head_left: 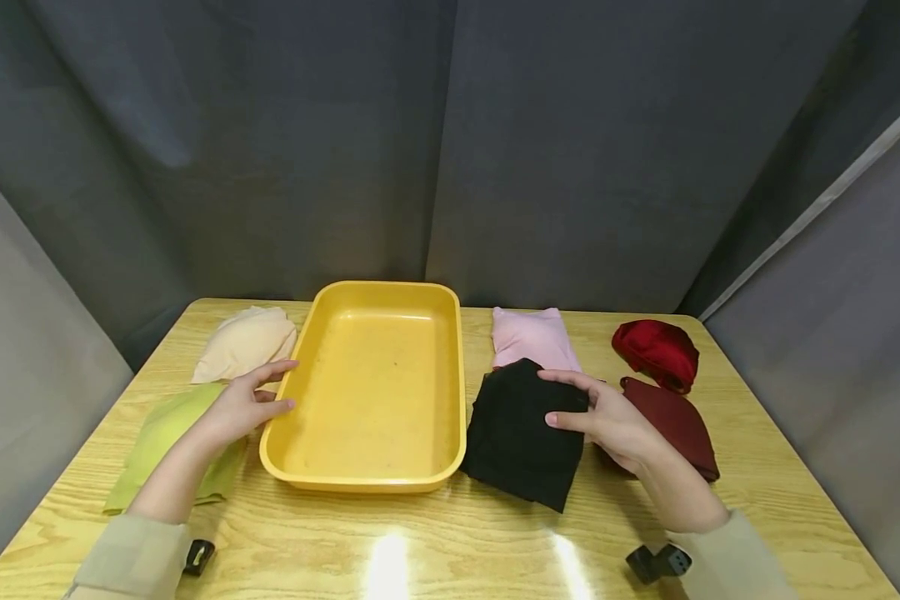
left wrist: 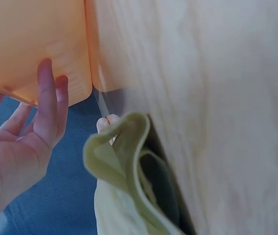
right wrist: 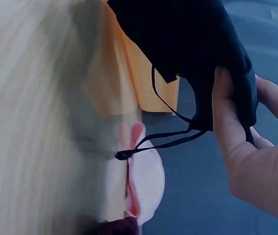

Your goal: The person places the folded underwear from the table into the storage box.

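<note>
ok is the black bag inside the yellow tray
No, the right hand holds the black bag outside the yellow tray, to its right in the head view.

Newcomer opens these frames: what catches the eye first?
The big yellow tray, left of centre in the head view, with the left hand at its left rim. Then the black drawstring pouch pinched in the right hand, right of the tray; the bright red bundle sits back right.

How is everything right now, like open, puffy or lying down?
Yellow tray: right way up, on the table
Black bag: pinched in the right hand, cords loose
Left hand: at the tray's rim, fingers relaxed
Green cloth: on the table, edge gaping
Cream cloth: puffy, lying on the table
Pink cloth: puffy, lying down
Red cloth: puffy, lying down
Dark red cloth: lying down
</note>
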A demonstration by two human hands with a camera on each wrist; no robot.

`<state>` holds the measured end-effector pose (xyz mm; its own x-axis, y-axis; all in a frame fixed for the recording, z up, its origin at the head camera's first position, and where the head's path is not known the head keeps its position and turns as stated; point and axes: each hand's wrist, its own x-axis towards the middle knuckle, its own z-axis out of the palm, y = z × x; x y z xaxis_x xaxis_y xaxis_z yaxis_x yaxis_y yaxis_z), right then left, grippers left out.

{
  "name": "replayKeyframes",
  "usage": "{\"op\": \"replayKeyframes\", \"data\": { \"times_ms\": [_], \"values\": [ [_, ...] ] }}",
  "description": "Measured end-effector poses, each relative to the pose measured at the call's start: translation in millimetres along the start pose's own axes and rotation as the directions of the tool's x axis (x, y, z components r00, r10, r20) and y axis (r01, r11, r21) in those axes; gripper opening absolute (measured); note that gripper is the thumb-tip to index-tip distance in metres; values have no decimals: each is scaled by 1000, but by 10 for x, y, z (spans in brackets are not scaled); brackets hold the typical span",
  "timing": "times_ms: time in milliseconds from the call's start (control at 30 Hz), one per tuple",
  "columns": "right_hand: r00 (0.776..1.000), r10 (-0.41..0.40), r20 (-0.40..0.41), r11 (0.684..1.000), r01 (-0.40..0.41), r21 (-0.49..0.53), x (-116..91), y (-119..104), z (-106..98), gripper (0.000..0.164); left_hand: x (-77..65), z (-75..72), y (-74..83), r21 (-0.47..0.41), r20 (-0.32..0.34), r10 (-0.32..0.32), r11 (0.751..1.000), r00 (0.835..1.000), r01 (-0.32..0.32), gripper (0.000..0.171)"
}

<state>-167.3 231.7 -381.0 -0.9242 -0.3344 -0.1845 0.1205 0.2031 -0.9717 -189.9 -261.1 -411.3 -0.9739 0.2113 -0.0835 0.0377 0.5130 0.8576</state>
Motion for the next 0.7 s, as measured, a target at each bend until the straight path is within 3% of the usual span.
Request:
{"op": "replayKeyframes", "data": {
  "times_ms": [200, 367, 567, 700],
  "values": [
    [998, -10, -64, 996, 4, -91, -84, -151, -53, 66, 0, 21, 12, 58, -22, 29, 998, 999, -27, 62],
    [999, -46, -17, 999, 46, 11, -125, -254, -47, 63, 19, 40, 4, 110, -63, 88, 991, 994, -81, 63],
    [994, -91, 62, 988, 83, 128, -141, -384, -38, 61, 78, 72, -42, 136, -67, 127, 984, 990, -117, 70],
    [990, -117, 75, 987, 107, 121, -110, -472, -10, 60, 88, 68, -68, 132, -75, 123, 985, 990, -112, 72]
  ]
}}
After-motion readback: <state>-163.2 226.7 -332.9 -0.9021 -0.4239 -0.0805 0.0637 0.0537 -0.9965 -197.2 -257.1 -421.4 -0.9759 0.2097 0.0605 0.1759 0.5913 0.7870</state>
